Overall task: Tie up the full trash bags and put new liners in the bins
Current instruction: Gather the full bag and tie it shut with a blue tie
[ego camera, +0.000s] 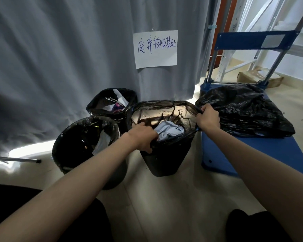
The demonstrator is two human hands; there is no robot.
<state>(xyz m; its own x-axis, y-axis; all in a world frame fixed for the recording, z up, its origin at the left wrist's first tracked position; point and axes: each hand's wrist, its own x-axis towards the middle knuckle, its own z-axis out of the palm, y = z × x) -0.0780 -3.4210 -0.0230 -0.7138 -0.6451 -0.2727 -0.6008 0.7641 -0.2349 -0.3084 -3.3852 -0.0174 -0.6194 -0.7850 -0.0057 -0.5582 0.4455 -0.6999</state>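
Curtain-side bag (164, 109) (rim in grips)

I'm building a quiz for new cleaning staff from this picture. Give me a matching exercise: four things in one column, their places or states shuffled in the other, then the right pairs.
Things:
1. left hand
2. right hand
3. loose black bag
4. paper sign

Places or states:
A. lies on the blue cart
B. grips the near edge of the liner
C. hangs on the grey curtain
D. grips the liner's right edge

Pairs: 1-B, 2-D, 3-A, 4-C
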